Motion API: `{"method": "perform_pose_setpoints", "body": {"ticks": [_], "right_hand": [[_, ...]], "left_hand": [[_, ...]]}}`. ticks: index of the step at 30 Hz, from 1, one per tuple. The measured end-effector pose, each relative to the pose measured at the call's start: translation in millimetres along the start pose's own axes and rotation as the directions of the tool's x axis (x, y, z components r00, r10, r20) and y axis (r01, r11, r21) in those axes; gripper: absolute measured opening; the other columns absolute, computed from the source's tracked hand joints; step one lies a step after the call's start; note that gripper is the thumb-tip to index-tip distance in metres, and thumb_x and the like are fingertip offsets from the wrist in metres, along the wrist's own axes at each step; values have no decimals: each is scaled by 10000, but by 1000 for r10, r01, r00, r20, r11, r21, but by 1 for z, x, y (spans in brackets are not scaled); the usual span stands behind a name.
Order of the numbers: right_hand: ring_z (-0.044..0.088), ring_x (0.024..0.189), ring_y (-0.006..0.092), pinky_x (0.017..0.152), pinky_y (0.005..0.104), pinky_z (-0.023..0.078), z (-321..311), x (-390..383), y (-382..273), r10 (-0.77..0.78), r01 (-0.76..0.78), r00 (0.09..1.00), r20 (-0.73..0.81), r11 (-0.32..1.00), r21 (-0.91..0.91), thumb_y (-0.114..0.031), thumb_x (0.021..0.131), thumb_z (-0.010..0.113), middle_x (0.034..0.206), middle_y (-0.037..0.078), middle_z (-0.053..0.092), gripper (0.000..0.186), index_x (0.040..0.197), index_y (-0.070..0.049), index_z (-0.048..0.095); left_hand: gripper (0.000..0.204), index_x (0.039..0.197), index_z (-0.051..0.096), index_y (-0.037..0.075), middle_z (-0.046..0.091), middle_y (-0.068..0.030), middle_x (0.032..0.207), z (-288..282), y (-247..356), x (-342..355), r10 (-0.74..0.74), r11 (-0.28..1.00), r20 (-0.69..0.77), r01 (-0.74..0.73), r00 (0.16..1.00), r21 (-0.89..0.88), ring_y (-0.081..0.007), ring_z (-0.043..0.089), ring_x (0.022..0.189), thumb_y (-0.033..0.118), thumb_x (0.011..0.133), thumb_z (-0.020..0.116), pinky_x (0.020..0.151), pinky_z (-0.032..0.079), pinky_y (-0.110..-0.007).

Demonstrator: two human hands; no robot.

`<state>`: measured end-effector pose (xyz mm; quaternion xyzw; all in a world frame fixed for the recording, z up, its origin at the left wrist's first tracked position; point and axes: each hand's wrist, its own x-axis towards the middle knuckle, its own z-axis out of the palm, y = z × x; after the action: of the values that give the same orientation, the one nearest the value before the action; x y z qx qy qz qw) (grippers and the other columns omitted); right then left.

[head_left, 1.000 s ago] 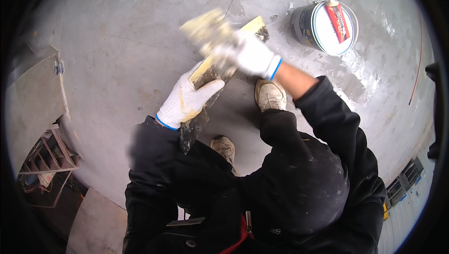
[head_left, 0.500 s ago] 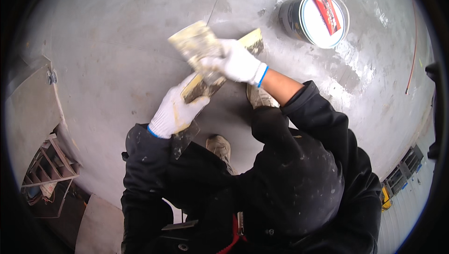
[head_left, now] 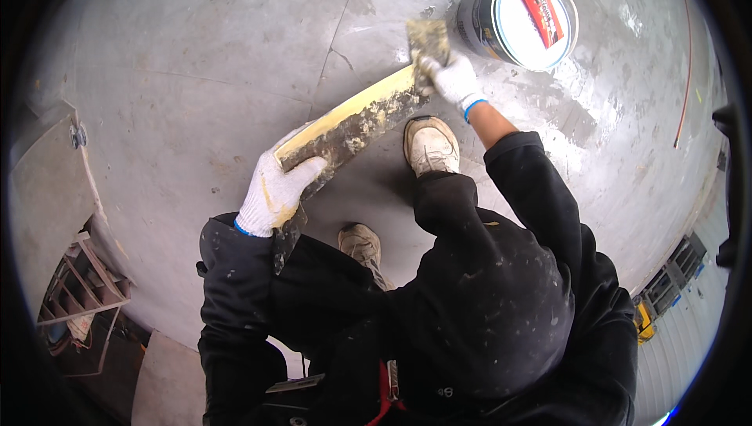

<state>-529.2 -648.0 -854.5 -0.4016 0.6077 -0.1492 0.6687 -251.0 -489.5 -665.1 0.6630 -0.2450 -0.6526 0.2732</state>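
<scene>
My left hand (head_left: 272, 189), in a white knit glove smeared with yellow putty, grips the left end of a long dark scraper blade (head_left: 368, 126). Pale yellow putty (head_left: 345, 111) lies in a strip along its far edge, and dried spots cover its face. A dark pointed piece (head_left: 288, 247) sticks out below this hand; whether it belongs to the blade cannot be told. My right hand (head_left: 457, 83), also gloved, is closed around a putty knife (head_left: 428, 38), blurred and caked with putty. The knife is at the long blade's right end.
A dark bucket (head_left: 479, 28) with a white lid stands at the far right, a red tube (head_left: 540, 12) lying on the lid. My shoes (head_left: 432, 146) are on the grey, stained floor (head_left: 204, 120). A metal rack (head_left: 82, 289) stands at left; a thin rod (head_left: 687, 81) lies at right.
My right hand has moved right with the putty knife, from near my left hand to the long blade's far end. The putty strip along the blade is now uncovered.
</scene>
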Motion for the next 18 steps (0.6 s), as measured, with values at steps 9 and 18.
{"method": "perform_pose_setpoints", "body": {"ticks": [9, 18], "right_hand": [[739, 714, 194, 611, 322, 621, 32, -43, -30, 51, -49, 998, -24, 997, 64, -153, 1023, 638, 920, 135, 760, 245, 1158, 42, 700], [754, 727, 191, 647, 310, 620, 37, -48, -38, -54, 70, 991, 118, 989, -133, -169, 1008, 629, 881, 134, 770, 234, 1110, 23, 716]], "left_hand": [[546, 1478, 536, -54, 692, -108, 1330, 4, 4, -2, 13, 996, -11, -12, 1000, 85, -130, 626, 1205, 30, 953, 661, 1051, 492, -303], [564, 1490, 532, -36, 694, -104, 1330, 10, 2, -3, -24, 996, -27, 26, 999, 82, -122, 625, 1211, 38, 950, 677, 1044, 497, -295]]}}
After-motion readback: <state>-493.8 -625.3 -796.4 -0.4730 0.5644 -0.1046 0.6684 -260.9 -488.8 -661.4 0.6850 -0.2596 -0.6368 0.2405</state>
